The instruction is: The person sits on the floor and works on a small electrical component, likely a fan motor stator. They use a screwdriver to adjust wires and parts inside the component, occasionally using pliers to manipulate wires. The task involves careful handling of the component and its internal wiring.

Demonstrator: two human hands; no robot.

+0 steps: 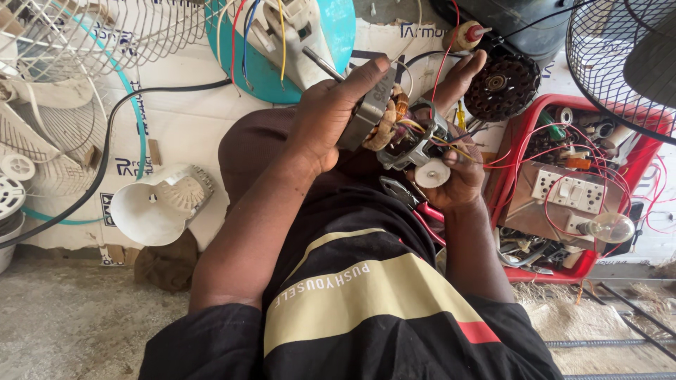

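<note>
My left hand (327, 116) grips the grey metal frame of a fan motor (384, 127), whose copper windings and coloured wires show. Its steel shaft (322, 64) sticks out up-left past my thumb. My right hand (461, 169) holds the motor's other end from below and right, near a white round knob (432, 173) on its gear housing. Thin red and yellow wires (507, 158) trail from the motor toward the right. Red-handled pliers (415, 204) lie on my lap just under the motor.
A teal fan base with a white column (334, 32) lies beyond the motor. White fan guards (77, 42) and a white motor cover (158, 204) rest at left. A red tray (637, 165) with a switch board, a bulb and tools sits at right, under a black fan guard (620, 63).
</note>
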